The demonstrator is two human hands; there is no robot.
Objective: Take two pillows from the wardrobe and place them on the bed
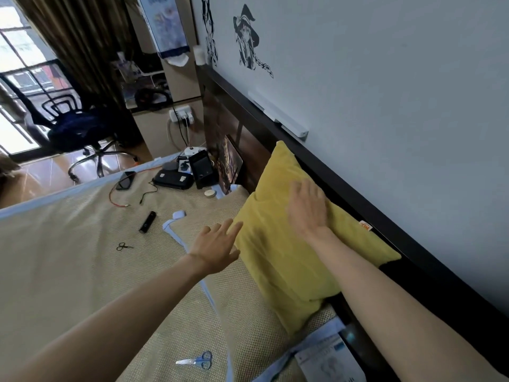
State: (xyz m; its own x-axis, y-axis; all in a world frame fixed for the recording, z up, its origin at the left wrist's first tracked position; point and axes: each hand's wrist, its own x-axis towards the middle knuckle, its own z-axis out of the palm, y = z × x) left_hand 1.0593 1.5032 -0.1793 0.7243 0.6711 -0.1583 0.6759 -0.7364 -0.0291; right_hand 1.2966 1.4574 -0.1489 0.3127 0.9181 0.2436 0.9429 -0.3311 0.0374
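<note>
Yellow pillow (286,244) propped against the dark headboard (344,188) at the head of the bed (68,257), lower edge on the woven mat. Right hand (307,209) flat on the pillow's upper face, fingers spread, gripping nothing. Left hand (216,248) open too, fingers splayed, fingertips at the pillow's left edge; contact unclear. Small orange tag (365,225) at the pillow's right edge, print too small to read. Blue scissors (197,361) on the mat, well apart.
</note>
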